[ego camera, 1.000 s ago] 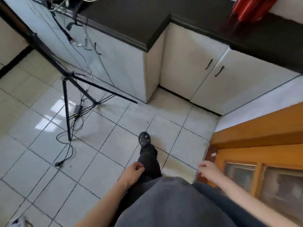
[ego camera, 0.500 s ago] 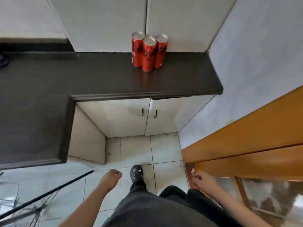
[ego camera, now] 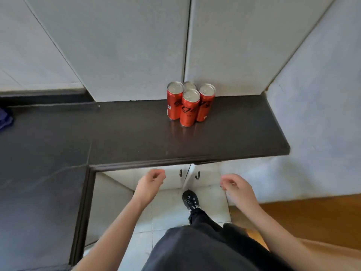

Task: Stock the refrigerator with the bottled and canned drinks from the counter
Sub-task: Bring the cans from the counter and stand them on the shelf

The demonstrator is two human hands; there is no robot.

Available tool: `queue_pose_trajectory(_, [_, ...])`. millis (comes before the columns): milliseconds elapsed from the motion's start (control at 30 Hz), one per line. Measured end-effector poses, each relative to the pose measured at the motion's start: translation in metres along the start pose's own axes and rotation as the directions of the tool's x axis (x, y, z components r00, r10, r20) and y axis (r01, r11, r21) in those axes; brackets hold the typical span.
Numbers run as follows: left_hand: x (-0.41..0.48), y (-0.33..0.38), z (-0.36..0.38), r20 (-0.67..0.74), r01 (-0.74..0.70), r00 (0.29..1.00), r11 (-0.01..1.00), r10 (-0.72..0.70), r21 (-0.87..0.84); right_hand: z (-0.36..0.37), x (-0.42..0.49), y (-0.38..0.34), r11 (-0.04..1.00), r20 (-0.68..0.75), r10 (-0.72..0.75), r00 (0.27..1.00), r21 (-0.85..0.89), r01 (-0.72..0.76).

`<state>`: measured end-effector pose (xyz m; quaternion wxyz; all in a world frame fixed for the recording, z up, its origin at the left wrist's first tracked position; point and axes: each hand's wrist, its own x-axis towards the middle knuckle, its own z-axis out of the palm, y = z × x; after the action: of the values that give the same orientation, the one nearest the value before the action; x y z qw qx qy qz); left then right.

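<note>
Head view shows our left hand (ego camera: 150,182) and right hand (ego camera: 235,185) raised side by side just below the counter (ego camera: 136,137) edge, fingers loosely curled, holding nothing. Half a second ago both hung lower, by our hips. Four red cans (ego camera: 189,103) stand clustered at twelve o'clock, against the white panels (ego camera: 136,45), with bare dark countertop before them.

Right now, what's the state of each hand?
Left hand: open, loosely curled, holding nothing.
Right hand: open, loosely curled, holding nothing.
</note>
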<state>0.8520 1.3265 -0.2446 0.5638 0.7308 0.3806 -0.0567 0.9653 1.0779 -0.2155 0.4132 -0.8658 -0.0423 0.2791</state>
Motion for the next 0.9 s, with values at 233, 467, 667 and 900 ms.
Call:
queue_pose_trajectory(233, [0.046,0.104,-0.011,-0.269,-0.216,0.946,0.971,0.182,-0.103,-0.02,0.114,-0.112,0.968,-0.172,-0.231,0.958,0.061,0.245])
queue_pose_trajectory(467, [0.091,0.179,0.025,-0.376,-0.462,0.785,0.87,0.492,0.173,-0.041,0.181,-0.156,0.867,-0.127,-0.492,0.861,-0.161,0.471])
queue_pose_trajectory(667, [0.111,0.192,0.059,-0.491,-0.362,0.666,0.819,0.562,0.446,-0.044,0.211,-0.151,0.79,0.115,-0.577,0.809,-0.171,0.588])
queue_pose_trajectory(900, [0.116,0.181,0.058,-0.461,-0.366,0.61,0.745,0.645,0.558,-0.043,0.223,-0.147,0.77,0.181,-0.613,0.769,-0.081,0.633])
